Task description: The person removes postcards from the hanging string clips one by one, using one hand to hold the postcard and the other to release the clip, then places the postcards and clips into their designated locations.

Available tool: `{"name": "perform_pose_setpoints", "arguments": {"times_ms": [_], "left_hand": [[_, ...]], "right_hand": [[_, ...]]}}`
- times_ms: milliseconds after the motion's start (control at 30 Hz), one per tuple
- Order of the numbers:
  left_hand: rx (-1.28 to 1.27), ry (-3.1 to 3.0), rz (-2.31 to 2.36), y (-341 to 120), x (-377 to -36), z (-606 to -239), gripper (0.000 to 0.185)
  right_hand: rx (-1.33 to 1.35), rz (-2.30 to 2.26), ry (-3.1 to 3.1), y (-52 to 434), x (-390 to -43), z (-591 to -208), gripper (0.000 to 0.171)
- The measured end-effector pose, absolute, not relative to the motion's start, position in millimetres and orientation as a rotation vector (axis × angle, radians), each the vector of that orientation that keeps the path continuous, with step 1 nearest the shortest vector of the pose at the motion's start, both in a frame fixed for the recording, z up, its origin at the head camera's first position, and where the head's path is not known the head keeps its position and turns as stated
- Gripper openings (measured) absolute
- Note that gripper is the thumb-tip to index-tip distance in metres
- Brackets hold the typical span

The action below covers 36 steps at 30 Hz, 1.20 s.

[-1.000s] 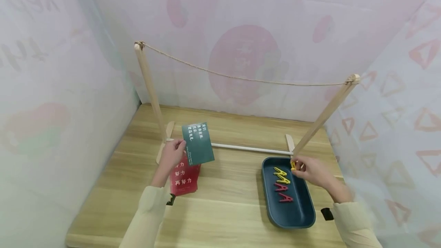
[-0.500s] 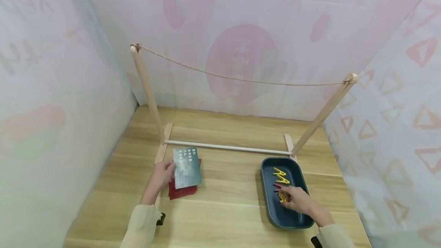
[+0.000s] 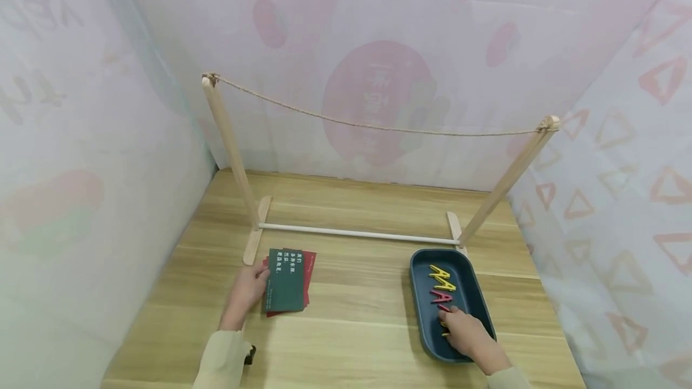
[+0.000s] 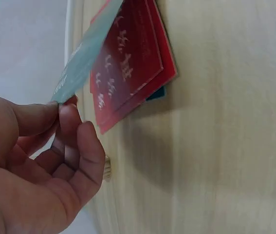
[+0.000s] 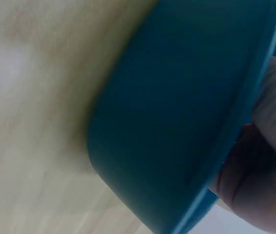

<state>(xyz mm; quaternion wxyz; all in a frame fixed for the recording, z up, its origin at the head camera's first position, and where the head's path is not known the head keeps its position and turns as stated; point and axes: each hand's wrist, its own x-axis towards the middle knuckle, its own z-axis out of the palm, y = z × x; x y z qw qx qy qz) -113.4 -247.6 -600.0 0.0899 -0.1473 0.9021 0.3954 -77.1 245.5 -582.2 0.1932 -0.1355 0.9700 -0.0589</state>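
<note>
1. A light wooden table (image 3: 357,329), with long straight grain, fills the floor of a booth of pale pink printed sheeting.
2. One drying frame (image 3: 357,234) stands on the table: two round wooden poles, two flat wooden feet, one white crossbar, and one rough twine cord (image 3: 378,128) sagging between the pole tops.
3. One dark teal tray (image 3: 478,299), smooth and oblong with rounded corners, sits at the right, near the frame's right foot.
4. One dark green card (image 3: 285,280), thin, rectangular and printed with white characters, lies over a small stack of glossy red cards (image 3: 309,269) at the left; how many red ones I cannot tell.
5. The left hand (image 3: 245,293) pinches the green card's edge between thumb and fingertips.
6. The right hand (image 3: 465,335) rests inside the tray, fingers curled over a yellow peg (image 3: 444,324); whether it grips is unclear.
7. Clothes pegs in the tray: two more yellow (image 3: 442,277), at least one red (image 3: 440,296).
</note>
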Motion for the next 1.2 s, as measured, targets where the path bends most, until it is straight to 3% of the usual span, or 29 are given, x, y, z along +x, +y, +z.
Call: {"name": "perform_pose_setpoints", "arguments": {"times_ms": [233, 600, 1000, 1200], "left_hand": [[-0.458, 2.763, 1.02, -250, -112, -605, 0.03], [-0.536, 2.787, 0.989, -251, -108, -619, 0.027], [-0.566, 2.747, 0.921, -244, -111, -603, 0.036], [-0.494, 2.903, 0.945, -210, -138, -571, 0.041]], "right_hand": [[-0.327, -0.199, 2.724, 241, -77, -590, 0.036], [-0.322, -0.216, 2.785, 245, -74, -600, 0.028], [-0.345, -0.223, 2.766, 248, -77, -587, 0.035], [-0.399, -0.359, 2.901, 241, -100, -561, 0.018]]}}
